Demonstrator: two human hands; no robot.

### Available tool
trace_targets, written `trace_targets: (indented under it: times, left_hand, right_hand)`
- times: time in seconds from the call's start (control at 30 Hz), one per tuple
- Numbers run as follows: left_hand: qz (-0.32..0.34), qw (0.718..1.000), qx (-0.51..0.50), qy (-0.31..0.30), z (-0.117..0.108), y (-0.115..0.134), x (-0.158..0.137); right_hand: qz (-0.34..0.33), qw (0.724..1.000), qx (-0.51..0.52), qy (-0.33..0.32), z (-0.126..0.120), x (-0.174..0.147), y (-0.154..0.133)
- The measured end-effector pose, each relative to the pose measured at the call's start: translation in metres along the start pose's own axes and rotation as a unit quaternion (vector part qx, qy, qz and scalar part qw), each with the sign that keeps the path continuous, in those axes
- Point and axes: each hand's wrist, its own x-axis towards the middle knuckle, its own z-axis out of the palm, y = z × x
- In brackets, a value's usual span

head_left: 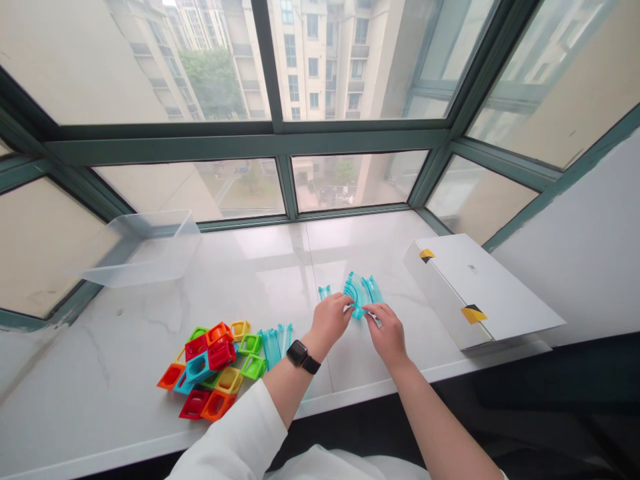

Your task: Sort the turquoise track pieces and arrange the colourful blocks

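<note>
My left hand, with a black watch on its wrist, pinches the left side of a clear teal plastic track piece. From the other side my right hand grips the same piece with thumb and fingers. Just beyond the fingers, more teal track pieces lie on the white sill, some curved. A small teal piece sits behind my left hand. Several straight teal pieces lie left of my left wrist. Where the held piece meets the others is partly hidden by my fingers.
A heap of red, orange, yellow, green and blue hollow blocks lies at the left front. A clear plastic bin stands at the back left. On the right is a white box with yellow-black tape. Windows border the glossy sill.
</note>
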Motion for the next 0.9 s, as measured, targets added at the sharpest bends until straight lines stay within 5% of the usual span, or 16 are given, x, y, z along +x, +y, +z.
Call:
trace_targets:
  times: [0.9]
  left_hand:
    - [-0.040, 0.997, 0.044, -0.041, 0.020, -0.009, 0.013]
  right_hand:
    - [0.033, 0.999, -0.023, -0.032, 0.010, 0.007, 0.022]
